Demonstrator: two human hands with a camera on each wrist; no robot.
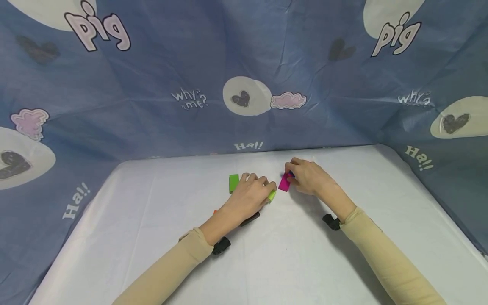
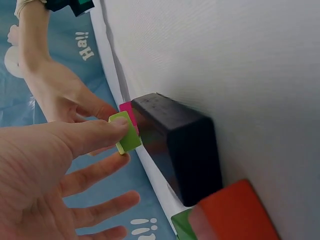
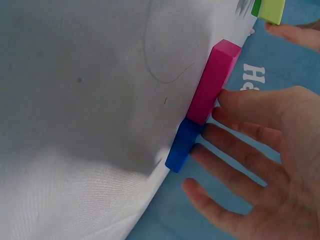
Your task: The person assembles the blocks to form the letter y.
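Note:
Between thumb and index finger my left hand (image 2: 50, 165) pinches a lime-green block (image 2: 129, 136), its other fingers spread apart. My right hand (image 3: 270, 145) reaches down at a magenta block (image 3: 212, 82) and a blue block (image 3: 183, 145) that lie end to end. Its thumb and index fingertips touch the magenta block's edge, and the middle and ring fingertips are at the blue one. A black block (image 2: 185, 135) stands under the left hand, near an orange-red block (image 2: 237, 212). Farther back is a green block (image 1: 234, 183), mostly hidden in the left wrist view.
A white cloth covers the table (image 1: 282, 262). Behind it and at both sides hangs a blue printed curtain (image 1: 206, 123). Black wrist devices (image 1: 221, 245) sit under both forearms.

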